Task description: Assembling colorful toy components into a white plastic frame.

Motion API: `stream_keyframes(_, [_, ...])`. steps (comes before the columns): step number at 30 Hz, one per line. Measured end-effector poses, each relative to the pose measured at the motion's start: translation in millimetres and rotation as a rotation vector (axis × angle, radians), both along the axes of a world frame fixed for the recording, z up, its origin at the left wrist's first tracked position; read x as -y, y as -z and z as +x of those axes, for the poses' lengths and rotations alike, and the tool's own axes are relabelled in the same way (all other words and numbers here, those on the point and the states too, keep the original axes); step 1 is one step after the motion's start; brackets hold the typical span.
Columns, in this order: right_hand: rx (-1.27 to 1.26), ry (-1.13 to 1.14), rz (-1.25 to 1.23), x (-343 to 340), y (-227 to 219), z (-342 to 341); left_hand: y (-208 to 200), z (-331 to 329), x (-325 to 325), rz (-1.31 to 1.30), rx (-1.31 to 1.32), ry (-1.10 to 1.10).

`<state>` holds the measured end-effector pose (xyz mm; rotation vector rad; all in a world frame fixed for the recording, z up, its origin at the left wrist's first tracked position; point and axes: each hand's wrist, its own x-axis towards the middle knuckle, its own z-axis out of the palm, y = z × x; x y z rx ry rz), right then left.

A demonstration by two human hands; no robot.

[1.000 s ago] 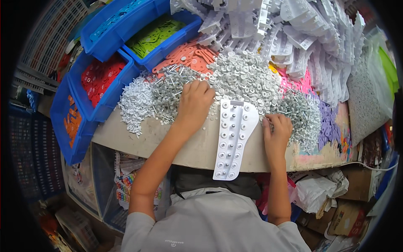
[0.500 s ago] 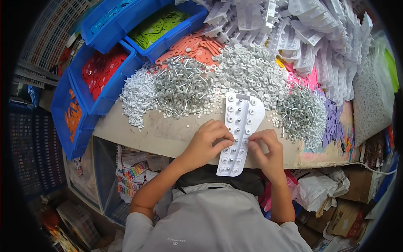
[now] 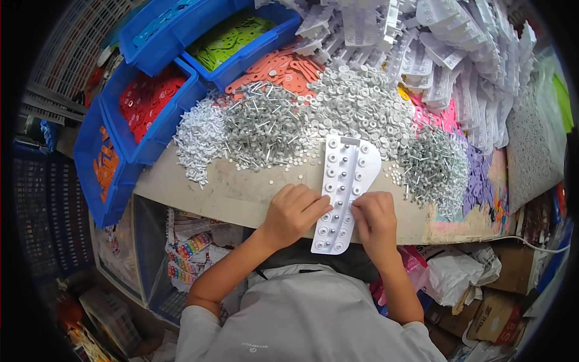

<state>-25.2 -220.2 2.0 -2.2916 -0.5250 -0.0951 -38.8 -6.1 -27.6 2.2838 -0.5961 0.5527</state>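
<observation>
Left hand (image 3: 294,212) and right hand (image 3: 376,222) near each other, fingers (image 3: 315,206) curled, bare forearms (image 3: 232,268) slanting inward.

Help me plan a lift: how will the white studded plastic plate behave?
The white studded plastic plate is probably stiff, given its ridged shape. Tilting might spill the silvery pins along its middle, if they sit loose.

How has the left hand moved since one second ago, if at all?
Yes: the left hand moved away from the metal-pin heap, toward the person's grey shirt.
</observation>
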Motion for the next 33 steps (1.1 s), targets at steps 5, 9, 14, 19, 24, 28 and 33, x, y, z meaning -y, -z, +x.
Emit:
stream_keyframes(5, [0.183, 0.012, -0.035, -1, 12, -5, -2, 4, 1, -0.115, -0.04, 0.025])
stream_keyframes(9, [0.274, 0.004, -0.093, -1, 16, -4, -8, 28, -7, -0.292, -0.176, -0.091])
stream_keyframes(14, [0.356, 0.006, -0.173, -1, 14, -5, -3, 81, -19, 0.168, -0.059, -0.269])
stream_keyframes(19, [0.316, 0.008, -0.038, 4, 15, -5, 5, 94, -14, 0.202, -0.081, -0.207])
stream_keyframes(24, [0.221, 0.273, 0.038, 22, 11, 15, 10, 96, -9, 0.182, -0.093, -0.191])
stream_keyframes(28, [0.128, 0.262, -0.152, 31, 8, 38, 10, 94, -10, 0.167, -0.106, -0.188])
stream_keyframes(33, [0.134, 0.283, -0.175, 25, 10, 58, -4, 82, -16, 0.127, -0.153, -0.212])
